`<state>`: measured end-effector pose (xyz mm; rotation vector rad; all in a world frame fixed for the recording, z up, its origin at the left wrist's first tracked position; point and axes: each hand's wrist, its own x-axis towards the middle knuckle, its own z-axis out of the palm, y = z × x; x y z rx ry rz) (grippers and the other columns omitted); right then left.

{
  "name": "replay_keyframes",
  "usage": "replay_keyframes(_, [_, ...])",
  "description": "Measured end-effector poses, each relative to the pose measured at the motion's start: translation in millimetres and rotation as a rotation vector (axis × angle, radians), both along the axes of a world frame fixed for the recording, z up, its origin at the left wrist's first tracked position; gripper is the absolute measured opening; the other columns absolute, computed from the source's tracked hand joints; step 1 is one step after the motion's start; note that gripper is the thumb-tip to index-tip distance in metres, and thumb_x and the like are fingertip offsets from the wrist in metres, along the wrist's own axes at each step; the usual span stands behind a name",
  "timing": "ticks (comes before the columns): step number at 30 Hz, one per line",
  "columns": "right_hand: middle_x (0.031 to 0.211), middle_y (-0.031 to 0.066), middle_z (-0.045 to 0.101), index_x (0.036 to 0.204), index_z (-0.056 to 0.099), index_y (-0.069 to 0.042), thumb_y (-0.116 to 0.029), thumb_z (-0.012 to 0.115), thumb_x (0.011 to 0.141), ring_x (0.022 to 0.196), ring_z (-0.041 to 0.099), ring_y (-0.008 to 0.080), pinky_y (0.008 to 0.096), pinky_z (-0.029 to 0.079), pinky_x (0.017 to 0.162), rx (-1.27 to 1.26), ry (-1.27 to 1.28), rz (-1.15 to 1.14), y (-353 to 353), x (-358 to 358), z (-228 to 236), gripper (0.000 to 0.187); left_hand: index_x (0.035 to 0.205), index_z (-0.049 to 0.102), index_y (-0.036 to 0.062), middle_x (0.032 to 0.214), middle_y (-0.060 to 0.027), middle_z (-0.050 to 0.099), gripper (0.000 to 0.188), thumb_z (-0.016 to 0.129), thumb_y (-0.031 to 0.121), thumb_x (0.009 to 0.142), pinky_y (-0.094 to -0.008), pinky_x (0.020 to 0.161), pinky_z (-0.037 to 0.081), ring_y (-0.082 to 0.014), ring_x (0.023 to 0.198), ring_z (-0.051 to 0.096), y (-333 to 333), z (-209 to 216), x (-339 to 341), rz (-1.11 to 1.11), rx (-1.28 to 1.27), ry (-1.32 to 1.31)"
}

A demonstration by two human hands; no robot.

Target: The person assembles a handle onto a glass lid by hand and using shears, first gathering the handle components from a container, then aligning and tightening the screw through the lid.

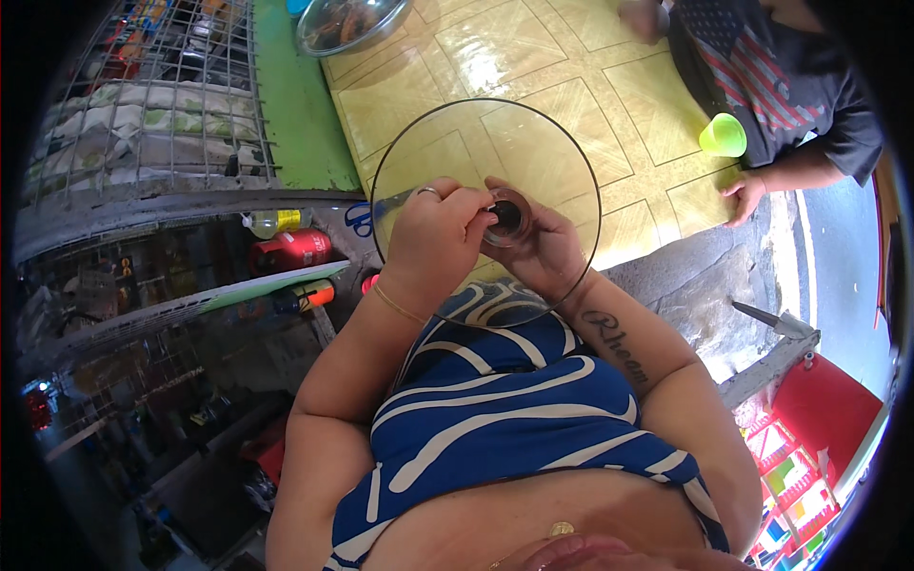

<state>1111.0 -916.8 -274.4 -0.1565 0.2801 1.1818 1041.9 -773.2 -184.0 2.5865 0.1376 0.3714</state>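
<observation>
My right hand (547,252) is closed around a small round brownish container (509,217), its dark mouth facing up. My left hand (443,228), with a ring on one finger, has its fingertips pinched together at the container's near-left rim. Whatever those fingertips pinch is too small to name. A large clear round piece with a thin dark rim (373,181) shows around both hands; whether it lies in front of or behind them I cannot tell. Blue-handled scissors (359,220) lie at the table's left corner, beside my left hand.
The yellow patterned table (609,105) stretches ahead. At its far left sits a clear covered dish (347,24). A green cup (724,135) stands at the right, near another person's hand (747,195). Left are a wire grille (181,105) and shelves with a red container (290,252).
</observation>
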Motion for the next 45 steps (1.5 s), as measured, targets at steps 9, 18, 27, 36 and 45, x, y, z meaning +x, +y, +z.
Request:
replay_keyframes(9, [0.128, 0.0104, 0.061, 0.142, 0.046, -0.011, -0.023, 0.045, 0.104, 0.124, 0.057, 0.0284, 0.0586, 0.043, 0.105, 0.064, -0.091, -0.06, 0, -4, 0, 0.039, 0.093, 0.071, 0.005, 0.087, -0.014, 0.068, 0.015, 0.076, 0.011, 0.081, -0.0423, 0.071, 0.052, -0.0347, 0.081, 0.065, -1, 1, -2, 0.032, 0.026, 0.002])
replay_keyframes(18, [0.124, 0.0115, 0.061, 0.129, 0.055, -0.007, -0.011, 0.052, 0.096, 0.113, 0.06, 0.0257, 0.0565, 0.045, 0.105, 0.07, -0.072, 0.014, 3, 1, 17, 0.033, 0.095, 0.072, 0.0079, 0.089, -0.0131, 0.069, 0.015, 0.077, 0.012, 0.081, -0.0415, 0.071, 0.053, -0.0338, 0.082, 0.066, 1, 3, -2, 0.105, 0.032, 0.049])
replay_keyframes(27, [0.122, 0.0117, 0.063, 0.131, 0.053, -0.007, -0.018, 0.054, 0.097, 0.109, 0.063, 0.0257, 0.057, 0.047, 0.103, 0.068, -0.093, -0.012, 1, 3, 13, 0.036, 0.09, 0.071, 0.0097, 0.086, -0.0127, 0.067, 0.011, 0.074, 0.013, 0.08, -0.0459, 0.071, 0.052, -0.0359, 0.082, 0.064, 3, 10, -5, 0.081, 0.066, 0.1])
replay_keyframes(36, [0.137, 0.0142, 0.055, 0.139, 0.049, -0.01, -0.021, 0.048, 0.098, 0.123, 0.056, 0.0329, 0.0609, 0.044, 0.105, 0.051, -0.202, -0.023, 2, 2, 15, 0.043, 0.089, 0.07, 0.0091, 0.083, -0.0122, 0.064, 0.01, 0.073, 0.012, 0.08, -0.0456, 0.07, 0.052, -0.036, 0.08, 0.063, 0, 12, -6, 0.061, 0.094, 0.018])
replay_keyframes(45, [0.134, 0.0147, 0.058, 0.142, 0.046, -0.011, -0.026, 0.057, 0.096, 0.114, 0.062, 0.0345, 0.0588, 0.044, 0.105, 0.028, -0.188, -0.027, 2, -3, 9, 0.049, 0.089, 0.07, 0.0083, 0.086, -0.0117, 0.067, 0.011, 0.073, 0.008, 0.078, -0.045, 0.072, 0.052, -0.0351, 0.082, 0.064, 3, 17, -13, 0.033, 0.174, 0.139])
